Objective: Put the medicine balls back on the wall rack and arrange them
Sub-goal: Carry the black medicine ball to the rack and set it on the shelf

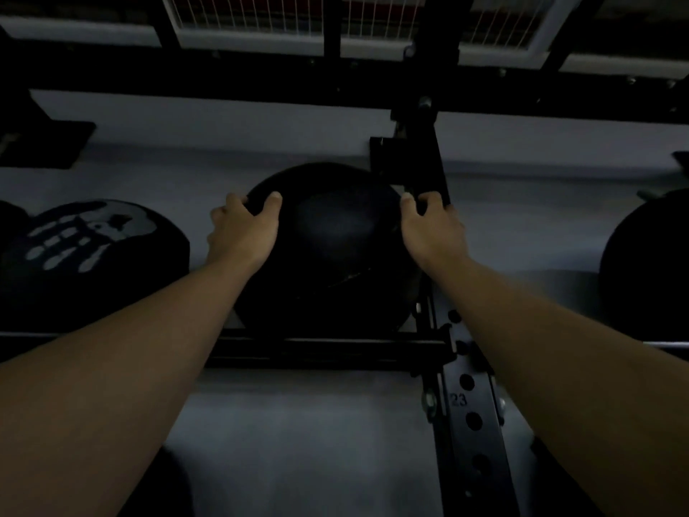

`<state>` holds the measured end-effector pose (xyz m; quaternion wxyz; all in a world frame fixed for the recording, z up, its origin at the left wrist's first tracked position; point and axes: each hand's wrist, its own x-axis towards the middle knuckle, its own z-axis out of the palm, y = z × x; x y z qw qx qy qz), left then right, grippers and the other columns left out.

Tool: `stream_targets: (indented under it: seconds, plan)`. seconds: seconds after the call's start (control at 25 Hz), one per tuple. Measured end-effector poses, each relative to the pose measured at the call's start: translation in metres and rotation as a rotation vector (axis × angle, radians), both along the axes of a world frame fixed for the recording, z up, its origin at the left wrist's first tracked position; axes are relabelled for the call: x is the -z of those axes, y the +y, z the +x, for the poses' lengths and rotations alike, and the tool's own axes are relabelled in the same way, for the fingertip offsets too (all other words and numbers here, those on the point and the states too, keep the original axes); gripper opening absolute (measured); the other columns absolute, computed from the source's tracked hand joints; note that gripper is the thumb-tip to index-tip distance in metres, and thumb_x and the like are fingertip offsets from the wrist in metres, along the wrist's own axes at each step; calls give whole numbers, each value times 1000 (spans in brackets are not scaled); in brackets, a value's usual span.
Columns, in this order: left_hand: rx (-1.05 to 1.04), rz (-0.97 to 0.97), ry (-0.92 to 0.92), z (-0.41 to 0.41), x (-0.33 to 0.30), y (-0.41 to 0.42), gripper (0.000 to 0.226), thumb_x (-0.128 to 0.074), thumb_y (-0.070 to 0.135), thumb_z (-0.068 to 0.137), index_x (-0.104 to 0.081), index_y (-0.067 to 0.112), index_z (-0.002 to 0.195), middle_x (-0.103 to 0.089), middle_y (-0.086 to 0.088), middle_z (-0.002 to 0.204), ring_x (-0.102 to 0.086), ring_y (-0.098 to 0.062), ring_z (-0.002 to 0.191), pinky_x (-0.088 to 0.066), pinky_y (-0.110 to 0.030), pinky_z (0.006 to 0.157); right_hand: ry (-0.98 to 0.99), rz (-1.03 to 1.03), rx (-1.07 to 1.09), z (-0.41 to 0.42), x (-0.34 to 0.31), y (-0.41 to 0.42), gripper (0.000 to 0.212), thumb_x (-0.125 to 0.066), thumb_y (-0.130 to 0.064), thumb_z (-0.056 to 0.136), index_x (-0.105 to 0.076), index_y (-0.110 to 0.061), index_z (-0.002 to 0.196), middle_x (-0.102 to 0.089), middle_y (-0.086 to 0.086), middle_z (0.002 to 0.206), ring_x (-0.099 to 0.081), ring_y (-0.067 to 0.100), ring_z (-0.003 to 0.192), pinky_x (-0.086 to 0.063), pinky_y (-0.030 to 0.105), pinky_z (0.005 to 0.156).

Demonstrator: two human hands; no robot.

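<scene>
A large black medicine ball (335, 248) sits on the black rail of the wall rack (328, 348), against the grey wall. My left hand (244, 227) grips its upper left side, thumb and fingers curled over the top. On the ball's upper right side lies my right hand (432, 225), pressed between the ball and the rack's upright. A second black ball (82, 248) with a white handprint logo rests on the rack to the left. At the right edge a third dark ball (648, 263) is partly cut off.
A black perforated upright post (473, 412) marked 23 runs down right of the middle ball. Above, black beams (223, 91) and white wire-mesh panels (261, 16) cross the top. The scene is dim.
</scene>
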<state>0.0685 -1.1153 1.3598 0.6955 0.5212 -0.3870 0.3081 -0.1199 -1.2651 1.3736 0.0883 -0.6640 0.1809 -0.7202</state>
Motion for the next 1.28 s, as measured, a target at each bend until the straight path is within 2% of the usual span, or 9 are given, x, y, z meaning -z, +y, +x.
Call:
stream_targets:
  seconds: [0.16,0.32,0.44,0.64,0.76,0.92,1.04,1.2,1.28]
  plan:
    - [45,-15,17,7,-3,-21,98,-41,89,83,-21,33,161,-17,-7,171,-34,-44,149,-34,-60,120,35,83,-169,13,-28,-21,83,-34,-73,96,-32,-22,161,-30,20,166,-33,43,150,-29,50,123]
    - [84,-91,19,22,-7,-30,109,-45,97,69,-25,39,159,-22,-5,169,-37,-42,147,-35,-62,118,-18,133,-410,35,-30,-40,108,-44,-88,80,-38,-15,160,-40,16,164,-39,37,150,-29,49,125]
    - [88,-154,44,24,-5,-37,109,-44,98,67,-30,40,157,-27,-5,167,-38,-40,147,-33,-63,118,-89,112,-435,42,-26,-46,117,-41,-94,73,-38,-15,160,-41,13,165,-40,37,150,-29,50,125]
    - [155,-255,90,40,4,-38,102,-35,96,74,-33,39,158,-35,-7,164,-42,-36,146,-37,-59,117,-63,87,-433,49,-25,-34,121,-43,-96,66,-42,-17,158,-48,12,159,-46,35,145,-35,50,122]
    - [206,-227,132,40,7,-36,103,-35,97,72,-32,41,158,-41,-9,162,-44,-38,144,-38,-59,117,-67,75,-436,44,-18,-25,113,-46,-94,68,-50,-18,152,-57,10,150,-54,32,136,-41,48,118]
    - [620,-284,381,46,5,-22,112,-50,92,72,-35,25,160,-49,-10,158,-51,-38,140,-39,-56,118,-116,79,-390,33,-5,-15,114,-43,-97,63,-49,-25,151,-57,9,149,-55,32,135,-42,50,117]
    - [677,-219,341,42,7,-12,110,-51,92,68,-38,27,156,-51,-12,154,-55,-39,134,-43,-57,114,-130,89,-371,22,3,-4,115,-39,-98,60,-43,-29,152,-53,8,151,-52,33,137,-41,53,117]
    - [698,-319,261,28,23,-3,98,-54,87,72,-39,35,153,-46,-10,155,-53,-34,135,-43,-54,116,-200,61,-411,8,12,24,114,-41,-97,62,-40,-26,152,-51,6,151,-53,29,136,-43,53,116]
    - [694,-345,208,23,28,2,98,-53,87,73,-35,39,156,-44,-8,159,-50,-32,139,-42,-53,117,-206,32,-417,2,17,37,111,-42,-96,66,-37,-31,156,-47,4,155,-50,28,140,-41,52,118]
